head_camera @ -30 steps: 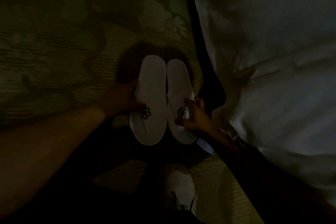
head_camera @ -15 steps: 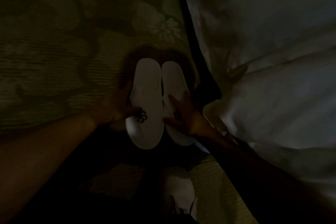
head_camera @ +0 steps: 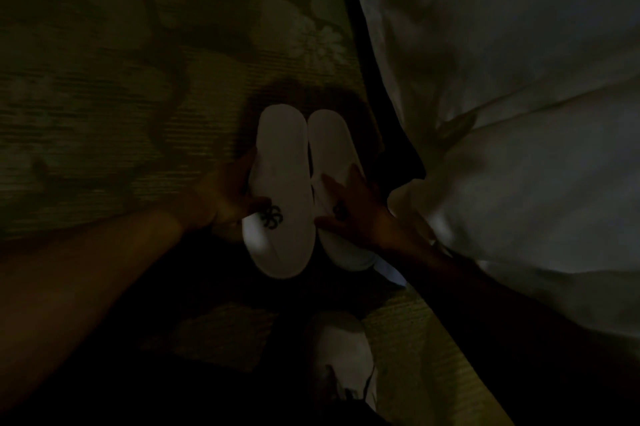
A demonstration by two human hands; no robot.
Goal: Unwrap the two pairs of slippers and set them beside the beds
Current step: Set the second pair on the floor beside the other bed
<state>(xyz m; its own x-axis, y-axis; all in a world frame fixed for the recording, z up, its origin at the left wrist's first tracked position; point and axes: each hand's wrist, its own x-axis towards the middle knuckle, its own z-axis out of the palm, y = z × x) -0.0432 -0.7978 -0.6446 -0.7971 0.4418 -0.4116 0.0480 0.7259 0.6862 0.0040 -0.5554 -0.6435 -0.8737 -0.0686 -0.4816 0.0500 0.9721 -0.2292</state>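
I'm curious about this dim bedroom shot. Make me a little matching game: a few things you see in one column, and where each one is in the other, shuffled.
Things:
1. left hand
2. right hand
3. white sneaker
4. bed linen

Places:
A. fills the right side of the view
B. fingers spread on top of the slipper nearer the bed
C. at the outer edge of the slipper farther from the bed
D. on the carpet at the bottom of the view, below the pair

Pairs: 1-C, 2-B, 3-D, 4-A
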